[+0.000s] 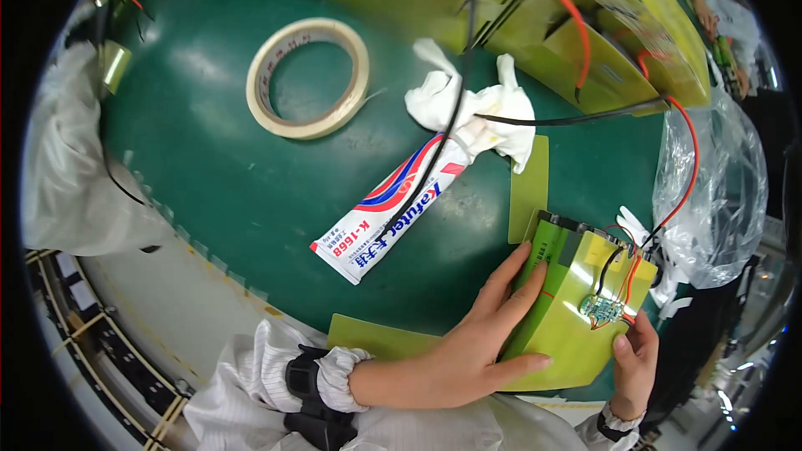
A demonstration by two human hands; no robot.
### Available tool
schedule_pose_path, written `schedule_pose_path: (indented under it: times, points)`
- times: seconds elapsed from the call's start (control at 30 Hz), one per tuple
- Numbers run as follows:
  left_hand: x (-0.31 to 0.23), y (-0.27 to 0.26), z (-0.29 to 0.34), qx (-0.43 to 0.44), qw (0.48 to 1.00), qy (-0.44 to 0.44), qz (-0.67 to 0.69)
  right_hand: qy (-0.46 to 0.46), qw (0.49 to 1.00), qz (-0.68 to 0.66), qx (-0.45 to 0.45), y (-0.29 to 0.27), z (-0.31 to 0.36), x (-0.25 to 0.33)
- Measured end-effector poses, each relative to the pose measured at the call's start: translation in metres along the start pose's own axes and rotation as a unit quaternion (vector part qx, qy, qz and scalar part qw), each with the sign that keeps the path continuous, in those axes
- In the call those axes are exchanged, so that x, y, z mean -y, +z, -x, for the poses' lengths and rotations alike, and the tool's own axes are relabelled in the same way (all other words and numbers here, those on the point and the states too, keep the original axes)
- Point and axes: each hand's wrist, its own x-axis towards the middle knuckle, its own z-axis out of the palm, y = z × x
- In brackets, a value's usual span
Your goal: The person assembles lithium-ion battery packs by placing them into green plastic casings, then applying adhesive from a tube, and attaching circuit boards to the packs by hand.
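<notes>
A battery pack [555, 347] with green cells and yellow-green insulating sheets lies at the near right of the table. A small green circuit board [601, 309] sits on its top sheet, with thin red and black wires running from it. My left hand [468, 355] grips the pack's left side, its fingers along the cells and its thumb on the top sheet. On the pack's right edge, close to the board, my right hand [637, 359] holds with thumb and fingers; some fingertips are hidden. Beyond my left hand lies a white, red and blue glue tube [393, 209].
Crumpled white tissue [510, 104] covers the tube's far end. A masking tape roll [259, 88] lies farther left. More yellow-sheeted packs [618, 58] with loose red and black leads stand at the back. Clear plastic bag [718, 192] hangs at right. Other people work at both sides.
</notes>
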Motion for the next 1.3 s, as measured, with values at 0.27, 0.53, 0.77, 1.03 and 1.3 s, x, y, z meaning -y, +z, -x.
schedule_pose_path:
  times: [0.27,0.53,0.77,1.03,1.3]
  points:
    - [0.005,0.01,0.001,-0.077,0.995,0.025,0.052,-0.016,0.999,0.025,-0.021,-0.007,0.001,-0.009]
    - [0.006,0.017,0.004,-0.1,0.995,0.025,0.016,-0.03,0.999,0.04,-0.001,-0.01,0.004,-0.013]
    - [-0.001,-0.012,0.01,-0.074,0.996,0.002,0.042,-0.022,0.999,0.031,0.01,-0.012,-0.001,-0.015]
    - [0.007,-0.026,0.014,0.01,0.996,0.065,-0.054,-0.036,0.997,0.054,0.037,-0.015,-0.013,-0.013]
    - [0.005,-0.022,0.018,0.035,0.999,-0.007,0.02,-0.04,0.997,0.062,-0.001,-0.001,-0.009,-0.013]
